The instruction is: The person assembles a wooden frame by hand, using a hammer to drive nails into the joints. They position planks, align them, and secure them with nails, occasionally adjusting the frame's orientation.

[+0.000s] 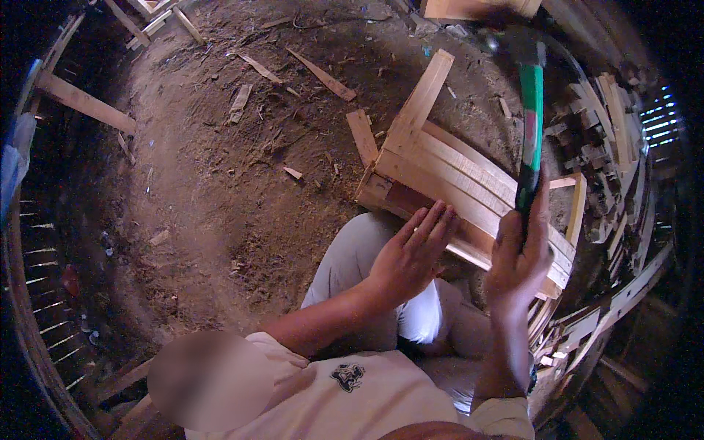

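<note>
My right hand [517, 257] is closed round the lower grip of a hammer [532, 117] and holds it upright at the right. The hammer has a green and black handle; its dark head at the top is blurred. Across my lap lies a wooden slatted piece [469, 172], like a small chair or stool, with legs sticking out at both ends. My left hand [411, 253] rests on its near board, fingers stretched out flat over the wood. The left thumb is hidden. Whether a nail is near these fingers I cannot make out.
Brown dirt floor [213, 169] spreads out ahead and to the left, with scattered wood scraps [323, 75] and shavings. Stacked offcuts [601, 139] line the right side. A plank [86, 101] juts in at the far left. Another wooden piece [477, 9] stands at the far top.
</note>
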Demonstrator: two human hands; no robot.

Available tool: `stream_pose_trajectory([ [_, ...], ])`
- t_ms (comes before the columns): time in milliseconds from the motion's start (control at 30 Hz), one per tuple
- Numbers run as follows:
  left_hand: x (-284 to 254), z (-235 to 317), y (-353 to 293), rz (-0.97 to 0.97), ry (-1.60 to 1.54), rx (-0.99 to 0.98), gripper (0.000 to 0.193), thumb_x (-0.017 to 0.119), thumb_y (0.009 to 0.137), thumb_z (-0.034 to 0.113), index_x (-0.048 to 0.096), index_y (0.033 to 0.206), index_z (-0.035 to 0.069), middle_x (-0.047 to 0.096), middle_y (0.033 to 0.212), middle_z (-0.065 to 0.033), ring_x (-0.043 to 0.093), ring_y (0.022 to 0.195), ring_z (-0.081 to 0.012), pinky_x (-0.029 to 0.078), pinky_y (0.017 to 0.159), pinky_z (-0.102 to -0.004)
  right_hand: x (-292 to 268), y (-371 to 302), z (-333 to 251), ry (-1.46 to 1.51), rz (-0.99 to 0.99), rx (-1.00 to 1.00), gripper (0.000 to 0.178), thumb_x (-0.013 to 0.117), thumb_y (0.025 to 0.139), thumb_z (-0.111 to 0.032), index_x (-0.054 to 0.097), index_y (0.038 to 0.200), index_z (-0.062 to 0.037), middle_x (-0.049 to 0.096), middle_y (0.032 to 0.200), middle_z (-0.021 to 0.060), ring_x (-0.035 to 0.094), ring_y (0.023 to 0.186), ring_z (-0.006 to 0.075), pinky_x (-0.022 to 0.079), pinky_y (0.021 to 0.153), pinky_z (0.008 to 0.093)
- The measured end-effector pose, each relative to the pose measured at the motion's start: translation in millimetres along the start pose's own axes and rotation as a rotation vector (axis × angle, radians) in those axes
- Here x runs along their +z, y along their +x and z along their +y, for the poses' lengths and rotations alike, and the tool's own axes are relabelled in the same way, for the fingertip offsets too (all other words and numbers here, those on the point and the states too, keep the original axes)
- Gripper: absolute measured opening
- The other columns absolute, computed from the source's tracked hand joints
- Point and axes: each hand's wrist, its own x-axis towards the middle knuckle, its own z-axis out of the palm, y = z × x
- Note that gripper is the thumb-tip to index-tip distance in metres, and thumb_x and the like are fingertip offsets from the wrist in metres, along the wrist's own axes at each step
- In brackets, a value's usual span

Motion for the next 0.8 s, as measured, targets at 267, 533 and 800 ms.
stream_pose_trajectory([
  [267, -5.3, 1.3, 0.3, -0.026, 0.103, -0.006, 0.087, 0.064, 0.088, 0.046, 0.035, 0.153, -0.004, 0.034, 0.159, -0.0199, 0.025, 0.151, -0.0375, 0.017, 0.126, -0.0486, -11.3, 5.5, -14.1, -0.051, -0.133, 0.095, 0.049, 0.049, 0.102, -0.003, 0.049, 0.15, -0.0094, 0.072, 0.114, 0.0238, 0.066, 0.086, 0.0219, 0.053, 0.08, 0.038],
  [533, 2.5, 0.2, -0.4, 0.0, 0.122, 0.006, 0.083, 0.064, 0.088, 0.045, 0.039, 0.15, -0.004, 0.037, 0.156, -0.0195, 0.027, 0.15, -0.0365, 0.019, 0.125, -0.0486, -13.1, 12.0, -11.2, -0.238, -0.335, 0.062, 0.05, 0.052, 0.1, -0.004, 0.051, 0.149, -0.0127, 0.069, 0.119, 0.0246, 0.064, 0.085, 0.0141, 0.052, 0.079, 0.0355],
  [800, 2.7, 1.3, 3.4, 0.034, 0.061, 0.008, 0.081, 0.068, 0.085, 0.04, 0.042, 0.148, -0.004, 0.04, 0.153, -0.0194, 0.028, 0.149, -0.0365, 0.022, 0.125, -0.0479, -11.8, 10.0, -2.6, -0.224, -0.351, 0.09, 0.049, 0.053, 0.1, -0.006, 0.049, 0.149, -0.0071, 0.064, 0.131, 0.0248, 0.062, 0.123, 0.0258, 0.048, 0.1, 0.0366],
])
